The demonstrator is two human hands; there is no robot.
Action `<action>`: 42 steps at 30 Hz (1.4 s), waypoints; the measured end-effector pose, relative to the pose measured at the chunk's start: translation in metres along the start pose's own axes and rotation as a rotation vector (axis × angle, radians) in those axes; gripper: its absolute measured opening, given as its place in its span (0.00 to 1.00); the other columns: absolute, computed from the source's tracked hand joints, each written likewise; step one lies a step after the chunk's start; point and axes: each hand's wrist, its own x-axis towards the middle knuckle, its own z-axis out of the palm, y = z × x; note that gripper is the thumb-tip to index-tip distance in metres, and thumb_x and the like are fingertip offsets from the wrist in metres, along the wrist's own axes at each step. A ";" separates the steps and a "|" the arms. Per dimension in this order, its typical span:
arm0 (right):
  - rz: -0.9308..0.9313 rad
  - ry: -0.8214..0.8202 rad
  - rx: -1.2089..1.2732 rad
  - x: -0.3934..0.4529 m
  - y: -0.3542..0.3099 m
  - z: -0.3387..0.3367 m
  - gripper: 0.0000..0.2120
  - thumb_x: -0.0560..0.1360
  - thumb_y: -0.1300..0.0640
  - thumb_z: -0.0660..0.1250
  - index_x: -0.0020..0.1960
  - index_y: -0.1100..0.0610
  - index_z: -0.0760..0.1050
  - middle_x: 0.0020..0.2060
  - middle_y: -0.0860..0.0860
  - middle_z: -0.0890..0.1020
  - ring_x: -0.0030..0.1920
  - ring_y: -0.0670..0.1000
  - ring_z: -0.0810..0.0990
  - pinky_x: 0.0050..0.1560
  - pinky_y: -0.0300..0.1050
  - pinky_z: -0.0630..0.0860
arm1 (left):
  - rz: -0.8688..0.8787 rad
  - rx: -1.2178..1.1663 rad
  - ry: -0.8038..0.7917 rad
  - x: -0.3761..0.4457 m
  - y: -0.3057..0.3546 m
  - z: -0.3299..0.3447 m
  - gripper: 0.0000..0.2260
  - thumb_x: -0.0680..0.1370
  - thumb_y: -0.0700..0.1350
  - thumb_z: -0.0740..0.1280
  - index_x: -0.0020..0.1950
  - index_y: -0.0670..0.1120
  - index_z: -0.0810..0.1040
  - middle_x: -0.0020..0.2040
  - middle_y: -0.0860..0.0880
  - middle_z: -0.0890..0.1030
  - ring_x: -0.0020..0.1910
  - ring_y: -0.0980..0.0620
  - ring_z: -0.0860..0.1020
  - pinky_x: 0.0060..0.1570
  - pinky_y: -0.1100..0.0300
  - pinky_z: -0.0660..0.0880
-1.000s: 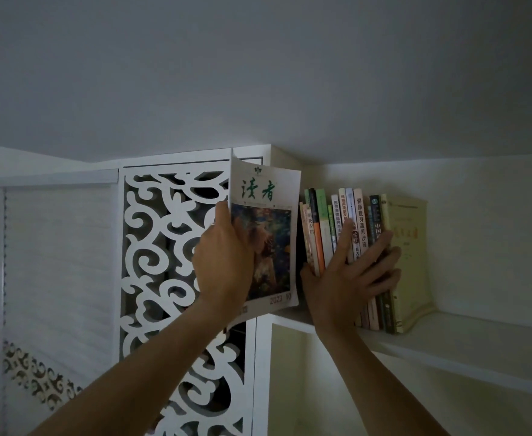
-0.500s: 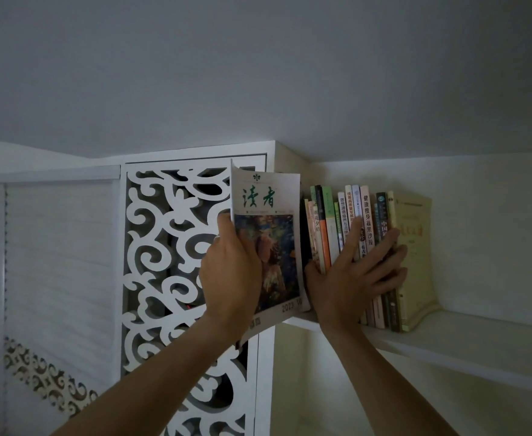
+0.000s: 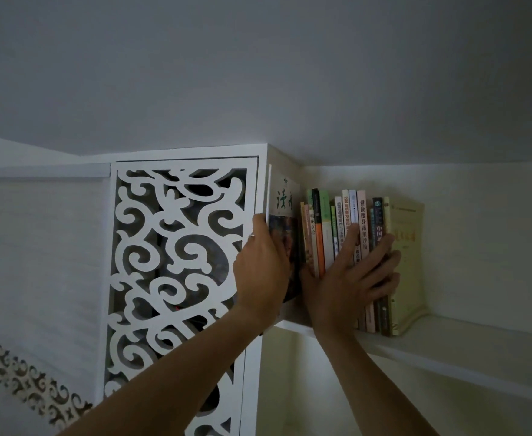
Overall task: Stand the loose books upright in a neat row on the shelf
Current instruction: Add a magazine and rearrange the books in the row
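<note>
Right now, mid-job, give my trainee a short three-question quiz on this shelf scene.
1. True or false: the left hand holds a magazine.
2. What does the right hand press against?
A. the carved panel
B. the row of books
C. the ceiling
3. Which end of the row is the magazine at, on the shelf?

Key:
1. True.
2. B, with spread fingers on the spines.
3. The left end, by the cabinet side.
</note>
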 end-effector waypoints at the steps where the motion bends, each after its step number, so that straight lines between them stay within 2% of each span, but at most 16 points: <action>1: 0.000 0.008 -0.005 0.000 0.000 0.001 0.57 0.66 0.26 0.69 0.83 0.54 0.53 0.80 0.68 0.50 0.78 0.73 0.50 0.74 0.73 0.50 | -0.001 -0.023 -0.002 0.001 -0.003 0.008 0.07 0.87 0.47 0.57 0.61 0.45 0.68 0.42 0.49 0.82 0.34 0.50 0.80 0.31 0.60 0.73; 5: 0.003 0.022 -0.005 -0.001 0.000 0.001 0.53 0.69 0.24 0.66 0.83 0.54 0.54 0.80 0.67 0.51 0.79 0.72 0.51 0.75 0.72 0.51 | 0.058 -0.057 -0.019 0.000 -0.013 0.035 0.11 0.84 0.42 0.61 0.65 0.43 0.68 0.43 0.48 0.78 0.31 0.55 0.75 0.29 0.65 0.70; 8: -0.001 0.004 -0.003 -0.001 -0.001 -0.001 0.48 0.74 0.24 0.56 0.82 0.53 0.55 0.80 0.67 0.51 0.79 0.72 0.51 0.74 0.73 0.52 | 0.139 -0.072 -0.063 -0.004 -0.021 0.054 0.16 0.83 0.44 0.63 0.70 0.44 0.66 0.56 0.46 0.78 0.35 0.54 0.79 0.32 0.63 0.78; 10: -0.003 -0.006 0.000 -0.002 -0.002 -0.003 0.43 0.77 0.26 0.46 0.82 0.53 0.55 0.80 0.67 0.51 0.79 0.72 0.51 0.73 0.73 0.53 | 0.190 -0.066 -0.048 -0.006 -0.025 0.064 0.19 0.82 0.44 0.64 0.71 0.46 0.64 0.65 0.44 0.73 0.40 0.52 0.82 0.35 0.60 0.82; 11: -0.008 0.000 -0.002 -0.002 -0.001 -0.002 0.42 0.77 0.28 0.47 0.82 0.53 0.55 0.80 0.67 0.51 0.79 0.72 0.51 0.73 0.74 0.53 | 0.209 -0.070 -0.023 -0.006 -0.026 0.067 0.21 0.81 0.44 0.64 0.73 0.45 0.63 0.68 0.43 0.71 0.42 0.50 0.82 0.38 0.59 0.83; 13: -0.019 0.024 -0.022 -0.002 0.000 0.000 0.43 0.76 0.31 0.60 0.82 0.54 0.55 0.80 0.68 0.51 0.78 0.72 0.51 0.73 0.74 0.53 | 0.239 -0.028 0.048 -0.007 -0.029 0.075 0.25 0.80 0.44 0.63 0.76 0.42 0.63 0.72 0.41 0.67 0.54 0.46 0.79 0.52 0.54 0.81; 15: -0.026 0.030 -0.044 -0.002 0.001 0.002 0.50 0.70 0.31 0.69 0.82 0.54 0.55 0.80 0.67 0.51 0.78 0.72 0.51 0.73 0.74 0.53 | 0.255 0.069 0.129 -0.007 -0.032 0.079 0.27 0.81 0.46 0.58 0.79 0.38 0.63 0.75 0.39 0.65 0.66 0.43 0.72 0.63 0.49 0.72; 17: -0.035 0.028 -0.051 -0.001 0.002 0.004 0.54 0.67 0.29 0.71 0.82 0.54 0.56 0.80 0.67 0.51 0.78 0.72 0.51 0.74 0.73 0.52 | 0.284 0.089 0.181 -0.005 -0.034 0.081 0.26 0.85 0.48 0.52 0.80 0.36 0.61 0.77 0.38 0.63 0.72 0.42 0.67 0.69 0.49 0.66; 19: -0.043 0.030 -0.051 -0.001 0.003 0.005 0.55 0.66 0.29 0.72 0.82 0.54 0.56 0.80 0.67 0.51 0.78 0.72 0.51 0.74 0.73 0.52 | 0.327 0.095 0.195 -0.004 -0.036 0.083 0.28 0.87 0.54 0.48 0.81 0.36 0.59 0.80 0.37 0.60 0.77 0.41 0.63 0.77 0.54 0.57; 21: -0.047 0.033 -0.053 -0.001 0.003 0.006 0.55 0.65 0.31 0.74 0.82 0.54 0.56 0.80 0.68 0.51 0.78 0.73 0.51 0.73 0.74 0.53 | 0.377 0.101 0.188 -0.004 -0.038 0.087 0.31 0.86 0.58 0.53 0.82 0.39 0.56 0.81 0.35 0.56 0.82 0.38 0.57 0.81 0.53 0.49; 25: -0.056 0.022 -0.066 -0.002 0.003 0.005 0.57 0.64 0.31 0.75 0.82 0.54 0.55 0.80 0.68 0.51 0.78 0.73 0.51 0.73 0.74 0.53 | 0.448 0.049 0.108 -0.008 -0.046 0.091 0.31 0.87 0.54 0.57 0.83 0.38 0.52 0.83 0.33 0.46 0.83 0.35 0.50 0.81 0.42 0.57; 29: -0.063 0.003 -0.084 -0.002 0.003 0.002 0.56 0.66 0.31 0.73 0.82 0.54 0.54 0.80 0.68 0.50 0.78 0.73 0.52 0.72 0.74 0.54 | 0.515 0.040 0.076 -0.001 -0.054 0.096 0.34 0.82 0.43 0.70 0.81 0.32 0.55 0.83 0.34 0.51 0.83 0.36 0.50 0.82 0.43 0.52; 34: -0.078 -0.065 -0.099 -0.002 0.002 -0.005 0.57 0.66 0.30 0.72 0.83 0.55 0.51 0.80 0.69 0.48 0.78 0.74 0.50 0.72 0.75 0.54 | 0.515 0.050 0.037 -0.005 -0.053 0.096 0.33 0.84 0.47 0.66 0.83 0.38 0.53 0.85 0.41 0.50 0.84 0.42 0.49 0.81 0.41 0.54; 37: -0.092 -0.133 -0.113 -0.002 0.004 -0.012 0.59 0.65 0.29 0.72 0.83 0.54 0.48 0.80 0.68 0.46 0.78 0.74 0.49 0.72 0.74 0.54 | 0.509 0.186 0.035 -0.006 -0.056 0.098 0.31 0.86 0.50 0.62 0.83 0.38 0.53 0.84 0.39 0.48 0.84 0.41 0.46 0.82 0.43 0.53; 39: -0.134 -0.170 -0.118 -0.003 0.010 -0.019 0.60 0.64 0.27 0.71 0.84 0.52 0.47 0.80 0.67 0.45 0.78 0.73 0.50 0.72 0.73 0.56 | 0.547 0.269 0.069 -0.005 -0.058 0.099 0.31 0.86 0.48 0.63 0.83 0.39 0.53 0.84 0.36 0.48 0.84 0.38 0.48 0.80 0.41 0.57; 42: -0.213 -0.188 -0.069 0.001 0.029 -0.029 0.61 0.63 0.24 0.70 0.84 0.49 0.47 0.81 0.63 0.48 0.77 0.69 0.56 0.69 0.70 0.62 | 0.548 0.201 0.087 -0.007 -0.055 0.097 0.31 0.84 0.46 0.65 0.83 0.39 0.55 0.83 0.35 0.51 0.84 0.38 0.51 0.79 0.40 0.61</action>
